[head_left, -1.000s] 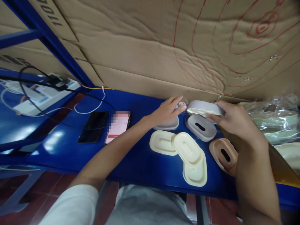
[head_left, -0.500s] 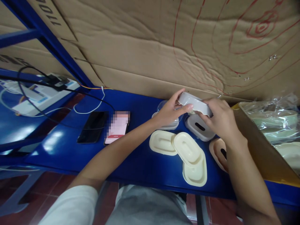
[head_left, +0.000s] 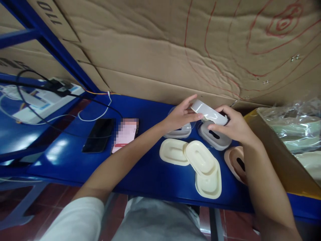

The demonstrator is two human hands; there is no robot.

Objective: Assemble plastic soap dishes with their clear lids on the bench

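Note:
A glossy pale grey plastic shell (head_left: 210, 112), rounded and shallow, is held up off the table between my two hands. My left hand (head_left: 183, 113) grips its left end, thumb along the near side and fingers behind. At the other end, my right hand (head_left: 233, 124) holds it between thumb and curled fingers. Just below sits a grey oval lid (head_left: 210, 134) with a dark slot. A clear-and-white plastic piece (head_left: 179, 132) lies partly hidden beneath my left hand. Nearer to me, several cream oval trays (head_left: 200, 157) overlap one another.
A peach slotted lid (head_left: 235, 164) lies by my right forearm, partly covered. On the right stands a cardboard box (head_left: 276, 150) with plastic-wrapped green pieces (head_left: 296, 134). Left on the blue table (head_left: 147, 180) are a black phone (head_left: 99, 135), a lit phone (head_left: 126, 132) and a power strip (head_left: 45, 103).
My right hand has shifted its grip: its fingers lie farther back and the thumb sits lower and straighter. The grey shell has turned slightly, showing more of its side.

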